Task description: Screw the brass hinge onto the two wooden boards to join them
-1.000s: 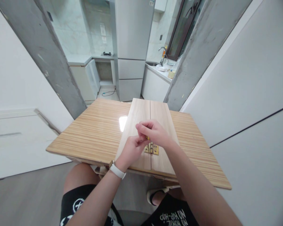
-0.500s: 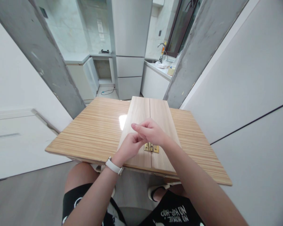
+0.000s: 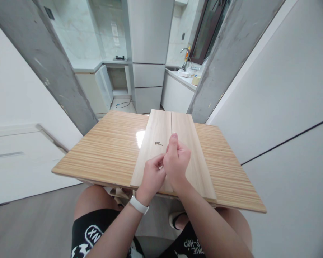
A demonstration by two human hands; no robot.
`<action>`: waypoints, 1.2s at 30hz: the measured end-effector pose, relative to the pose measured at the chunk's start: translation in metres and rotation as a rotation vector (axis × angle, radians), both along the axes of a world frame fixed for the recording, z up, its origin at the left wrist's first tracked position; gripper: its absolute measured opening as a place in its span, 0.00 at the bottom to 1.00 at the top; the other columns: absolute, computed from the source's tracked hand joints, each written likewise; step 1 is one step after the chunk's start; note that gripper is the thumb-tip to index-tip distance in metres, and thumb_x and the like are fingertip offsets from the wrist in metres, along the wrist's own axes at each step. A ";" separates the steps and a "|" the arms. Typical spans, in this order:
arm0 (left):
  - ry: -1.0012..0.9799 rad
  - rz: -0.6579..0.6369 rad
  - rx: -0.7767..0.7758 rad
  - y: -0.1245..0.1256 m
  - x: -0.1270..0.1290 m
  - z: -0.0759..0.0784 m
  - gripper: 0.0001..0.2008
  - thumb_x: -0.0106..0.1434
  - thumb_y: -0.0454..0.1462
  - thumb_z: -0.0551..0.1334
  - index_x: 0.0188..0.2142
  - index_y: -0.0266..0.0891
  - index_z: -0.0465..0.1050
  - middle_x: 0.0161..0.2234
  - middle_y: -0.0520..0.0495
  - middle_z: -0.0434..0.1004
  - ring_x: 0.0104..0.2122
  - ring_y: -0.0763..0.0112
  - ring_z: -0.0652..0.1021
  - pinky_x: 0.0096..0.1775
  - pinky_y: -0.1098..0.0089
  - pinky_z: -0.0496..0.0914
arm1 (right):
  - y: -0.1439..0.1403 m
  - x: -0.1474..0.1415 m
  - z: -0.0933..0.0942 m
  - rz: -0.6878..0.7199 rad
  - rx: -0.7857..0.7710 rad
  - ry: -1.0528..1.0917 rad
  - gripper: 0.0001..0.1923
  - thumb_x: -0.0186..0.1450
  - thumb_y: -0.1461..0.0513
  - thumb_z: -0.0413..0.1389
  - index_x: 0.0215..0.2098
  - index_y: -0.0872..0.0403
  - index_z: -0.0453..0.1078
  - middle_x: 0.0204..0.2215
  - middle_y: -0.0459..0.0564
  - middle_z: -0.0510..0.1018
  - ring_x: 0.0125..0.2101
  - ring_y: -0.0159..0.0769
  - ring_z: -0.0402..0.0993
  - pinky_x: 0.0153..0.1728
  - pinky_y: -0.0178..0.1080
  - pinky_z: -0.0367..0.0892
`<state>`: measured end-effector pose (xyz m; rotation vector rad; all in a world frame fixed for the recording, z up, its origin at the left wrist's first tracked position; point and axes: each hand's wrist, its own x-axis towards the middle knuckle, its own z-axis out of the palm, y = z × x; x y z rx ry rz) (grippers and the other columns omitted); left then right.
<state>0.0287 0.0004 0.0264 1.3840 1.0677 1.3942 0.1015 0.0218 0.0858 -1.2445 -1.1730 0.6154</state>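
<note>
Two pale wooden boards, a left one (image 3: pixel 157 123) and a right one (image 3: pixel 190 143), lie side by side with a narrow seam between them. My right hand (image 3: pixel 177 157) is closed in a fist over the seam, thumb uppermost; whatever it grips is hidden. Against it, my left hand (image 3: pixel 154 175) is closed with fingers pinched together, and its contents are hidden too. Several small screws (image 3: pixel 158 143) lie loose on the left board, just beyond my left hand. The brass hinge seen earlier across the seam is covered by my hands.
Beneath the boards is a wood-grain table (image 3: pixel 104 150) with angled side edges. My knees are at its near edge. Beyond it stand a grey fridge (image 3: pixel 148 75), a counter with a sink tap (image 3: pixel 184 52), and a low cabinet with its door ajar (image 3: pixel 104 84).
My right hand has turned from lying over my left to an upright fist. Both hands now cover the hinge, while the screws have come into view.
</note>
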 end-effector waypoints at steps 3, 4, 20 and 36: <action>0.072 0.009 0.021 -0.003 0.000 -0.004 0.08 0.62 0.31 0.62 0.33 0.33 0.82 0.29 0.48 0.83 0.31 0.67 0.76 0.33 0.72 0.70 | -0.003 -0.003 -0.001 0.025 -0.001 -0.010 0.33 0.76 0.42 0.46 0.19 0.49 0.50 0.15 0.42 0.55 0.18 0.30 0.51 0.21 0.40 0.46; 0.099 -0.004 0.029 -0.001 -0.002 -0.005 0.08 0.62 0.31 0.61 0.32 0.33 0.81 0.28 0.48 0.82 0.30 0.68 0.75 0.32 0.73 0.68 | -0.003 -0.001 0.001 0.066 -0.001 -0.011 0.33 0.76 0.42 0.47 0.18 0.49 0.50 0.15 0.42 0.55 0.19 0.30 0.51 0.21 0.40 0.46; 0.088 -0.284 0.051 0.033 -0.018 -0.002 0.17 0.71 0.46 0.65 0.43 0.32 0.84 0.38 0.41 0.86 0.38 0.62 0.81 0.41 0.66 0.73 | 0.069 0.059 0.044 1.405 -0.350 -0.177 0.34 0.70 0.42 0.58 0.14 0.54 0.66 0.10 0.41 0.64 0.14 0.26 0.57 0.18 0.33 0.54; 0.106 -0.444 0.033 0.047 -0.027 0.010 0.12 0.69 0.40 0.65 0.41 0.33 0.84 0.36 0.42 0.85 0.38 0.63 0.81 0.41 0.68 0.75 | 0.028 0.024 0.014 0.386 -0.071 0.055 0.36 0.71 0.38 0.53 0.15 0.50 0.54 0.13 0.41 0.55 0.17 0.28 0.50 0.19 0.38 0.47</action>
